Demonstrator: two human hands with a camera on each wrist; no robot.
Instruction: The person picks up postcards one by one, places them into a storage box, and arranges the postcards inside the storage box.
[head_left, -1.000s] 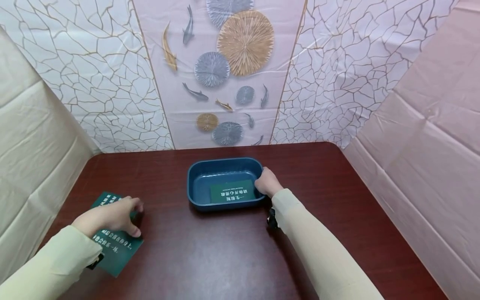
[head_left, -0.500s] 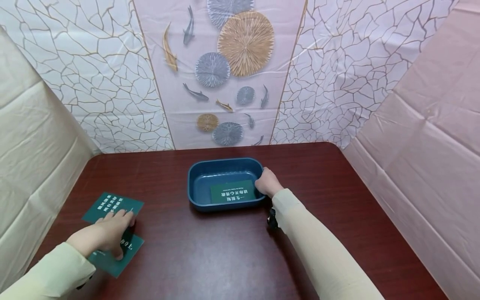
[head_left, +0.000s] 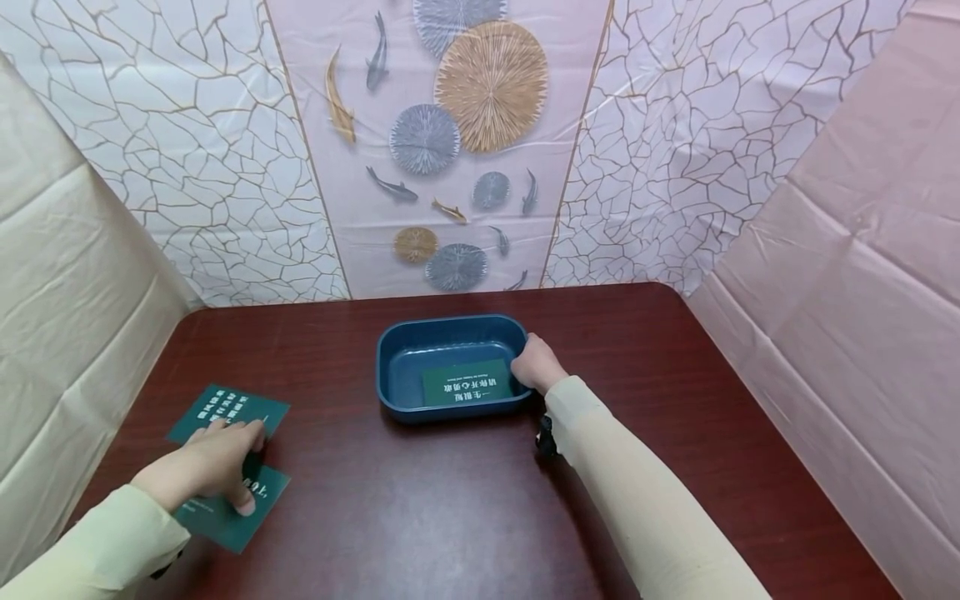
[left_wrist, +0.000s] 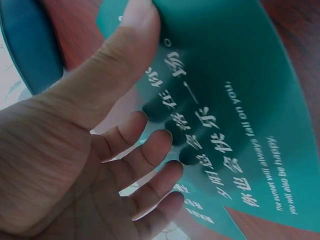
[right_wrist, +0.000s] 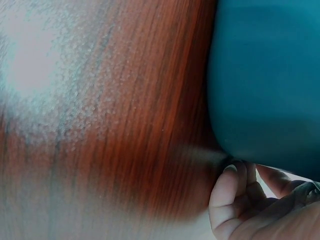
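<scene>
My left hand (head_left: 202,467) is over two green cards at the left of the table. In the left wrist view, its thumb lies on the nearer card (left_wrist: 260,105), printed with white writing, and its loosely bent fingertips touch the same face. The farther card (head_left: 232,404) shows beyond the fingers, partly covered by them. At the table's middle stands a blue rectangular tray (head_left: 442,333). Another green card (head_left: 465,383) lies flat inside it. My right hand (head_left: 537,364) grips the tray's right end at the rim; the right wrist view shows curled fingers (right_wrist: 225,190) against its outer wall.
The dark red wooden table (head_left: 420,500) has a glossy top. A patterned cloth (head_left: 225,167) hangs behind its far edge, and pale cloth walls (head_left: 847,250) slope along both sides.
My left hand has drawn back toward me and slightly left, uncovering more of the farther card, and its thumb has come onto the nearer card. The right hand and tray stay put.
</scene>
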